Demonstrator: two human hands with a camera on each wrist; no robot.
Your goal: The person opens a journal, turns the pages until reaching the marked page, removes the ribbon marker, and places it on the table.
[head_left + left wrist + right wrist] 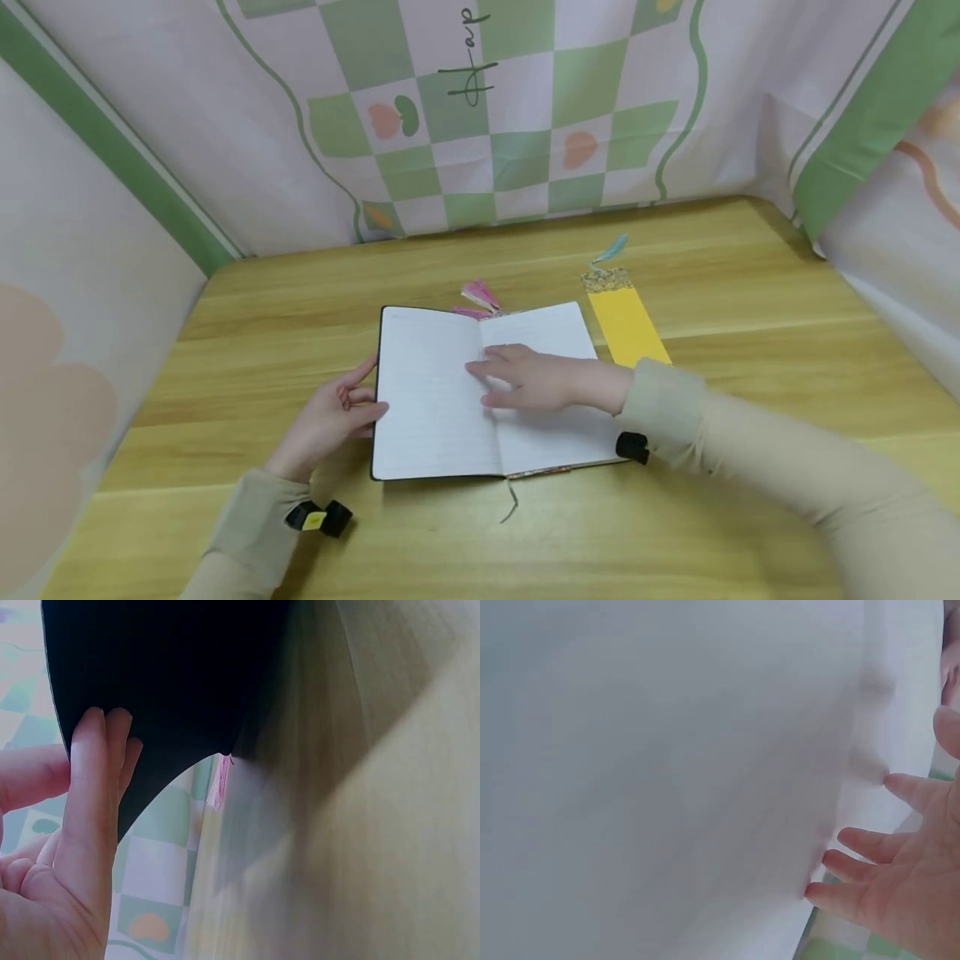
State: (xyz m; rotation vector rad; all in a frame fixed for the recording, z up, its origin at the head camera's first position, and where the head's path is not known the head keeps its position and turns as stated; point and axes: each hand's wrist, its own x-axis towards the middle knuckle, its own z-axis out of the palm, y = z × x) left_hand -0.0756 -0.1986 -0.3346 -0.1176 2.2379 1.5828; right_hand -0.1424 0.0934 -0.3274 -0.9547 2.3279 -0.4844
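Observation:
A lined notebook with a black cover lies open in the middle of the table. My left hand pinches its left edge, thumb on the page and fingers behind the black cover. In the left wrist view that side of the cover is lifted off the wood. Over the right-hand page, my right hand is spread with fingers apart, its fingertips at the paper near the centre fold. A thin ribbon marker hangs from the bottom of the spine. Pink tassels stick out at the top.
A yellow bookmark with a glittery top and blue tassel lies to the right of the notebook, partly behind the right forearm. A checked green and white cloth hangs along the back edge of the wooden table.

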